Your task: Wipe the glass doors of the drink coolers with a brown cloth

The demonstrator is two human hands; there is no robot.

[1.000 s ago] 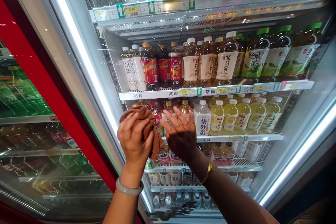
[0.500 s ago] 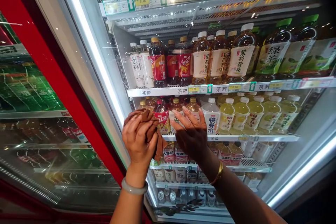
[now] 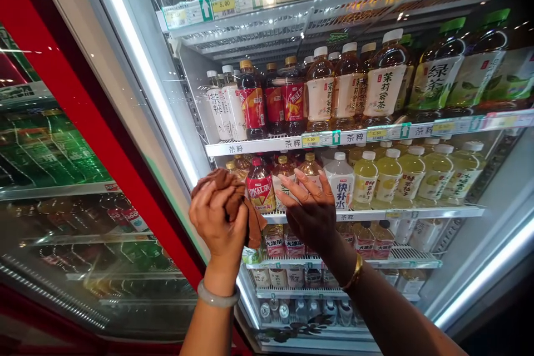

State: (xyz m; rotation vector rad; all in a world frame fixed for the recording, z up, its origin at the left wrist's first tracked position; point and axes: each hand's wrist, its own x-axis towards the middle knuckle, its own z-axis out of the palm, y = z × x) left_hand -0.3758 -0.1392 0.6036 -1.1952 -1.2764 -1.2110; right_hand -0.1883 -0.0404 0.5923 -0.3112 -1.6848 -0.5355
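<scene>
A: What is seen, from largest to smallest?

B: A glass-fronted cooler [image 3: 137,75] is seen, with five shelf levels counted. On the shelf [image 3: 375,214] at hand height, six yellow-green bottles [image 3: 411,173] are lined to the right of one white bottle [image 3: 341,184].

A: And the hands?

B: One brown cloth [image 3: 233,200] is bunched in the closed left hand [image 3: 217,222], pressed near the door's left edge. The right hand [image 3: 311,208] is held open, fingers spread flat, nothing gripped.

A: How would the cloth handle?

B: It is judged light, soft and limp; a loose tail is left hanging, so it is best gathered at the bunched middle.
</scene>
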